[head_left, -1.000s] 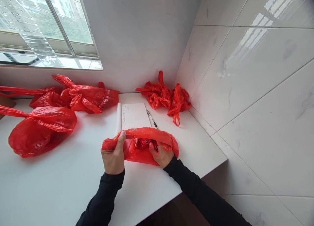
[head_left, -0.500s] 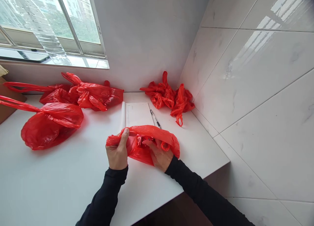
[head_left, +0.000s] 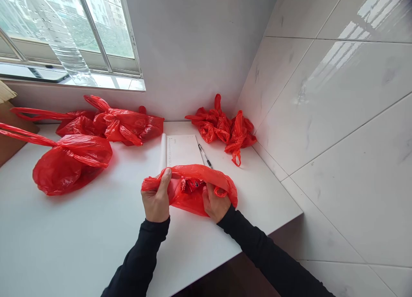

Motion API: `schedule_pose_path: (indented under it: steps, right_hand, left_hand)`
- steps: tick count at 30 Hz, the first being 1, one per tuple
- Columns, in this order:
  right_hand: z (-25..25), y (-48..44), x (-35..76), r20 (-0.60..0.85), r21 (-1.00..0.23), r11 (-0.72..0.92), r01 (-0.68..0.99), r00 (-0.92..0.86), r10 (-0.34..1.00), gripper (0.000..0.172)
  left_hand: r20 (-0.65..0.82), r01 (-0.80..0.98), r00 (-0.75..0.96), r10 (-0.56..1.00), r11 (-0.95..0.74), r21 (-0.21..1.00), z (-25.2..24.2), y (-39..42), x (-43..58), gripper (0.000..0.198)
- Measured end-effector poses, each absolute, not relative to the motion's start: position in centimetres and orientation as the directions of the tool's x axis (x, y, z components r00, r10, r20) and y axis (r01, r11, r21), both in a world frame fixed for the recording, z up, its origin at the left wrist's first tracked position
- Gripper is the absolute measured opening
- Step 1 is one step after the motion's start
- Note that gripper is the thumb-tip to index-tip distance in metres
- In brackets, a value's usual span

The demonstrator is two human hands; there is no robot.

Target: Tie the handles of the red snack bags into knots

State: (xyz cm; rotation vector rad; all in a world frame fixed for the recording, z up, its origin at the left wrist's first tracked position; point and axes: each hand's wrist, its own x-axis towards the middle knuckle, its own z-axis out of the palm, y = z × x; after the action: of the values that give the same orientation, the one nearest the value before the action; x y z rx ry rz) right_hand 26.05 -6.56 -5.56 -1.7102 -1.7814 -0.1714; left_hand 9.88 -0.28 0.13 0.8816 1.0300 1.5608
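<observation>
A red plastic bag [head_left: 189, 207] lies at the table's front, its mouth spread toward me. My left hand [head_left: 156, 199] is closed on the bag's left rim, thumb on top. At the right side of the mouth, my right hand [head_left: 217, 204] is closed on the bag; a loop of red plastic lies across it and its fingertips are hidden under the rim. Between the hands, small red printed packets [head_left: 193, 184] show inside the bag. Behind the bag is an open notepad [head_left: 183, 149] with rows of small writing, its lower part covered. A pen [head_left: 205, 156] lies along its right side.
Knotted red bags stand at left, a round one [head_left: 72, 166] in front and a longer one [head_left: 128, 125] by the wall. More crumpled red bags [head_left: 222, 127] fill the back right corner. A cardboard box [head_left: 16, 134] is at far left, a water bottle [head_left: 64, 43] on the windowsill.
My right hand has drawn back slightly from the packets, its fingers moving from over them to under the bag's right rim. More of the packets shows. My left hand keeps its hold.
</observation>
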Motion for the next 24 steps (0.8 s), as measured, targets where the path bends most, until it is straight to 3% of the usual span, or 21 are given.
schedule_pose_path:
  steps: [4, 11, 17, 24]
  right_hand:
    - [-6.3, -6.3, 26.2, 0.561, -0.27, 0.092, 0.958, 0.079, 0.824, 0.041]
    - [-4.2, -6.5, 25.9, 0.433, -0.494, 0.121, 0.861, 0.122, 0.893, 0.019]
    - [-4.3, -6.5, 25.9, 0.527, -0.447, 0.101, 0.889, 0.171, 0.832, 0.049]
    - [-4.6, -6.6, 26.0, 0.572, -0.494, 0.064, 0.867, 0.269, 0.775, 0.032]
  left_hand:
    - [0.039, -0.356, -0.186, 0.982, -0.104, 0.928, 0.1, -0.3, 10.0, 0.029]
    - [0.061, -0.33, -0.164, 0.985, -0.113, 0.937, 0.4, -0.5, 10.0, 0.032]
    - [0.067, -0.31, -0.159, 0.985, -0.114, 0.944, 0.3, -0.5, 10.0, 0.033]
    - [0.087, -0.316, -0.129, 0.988, -0.124, 0.941, 0.4, -0.6, 10.0, 0.036]
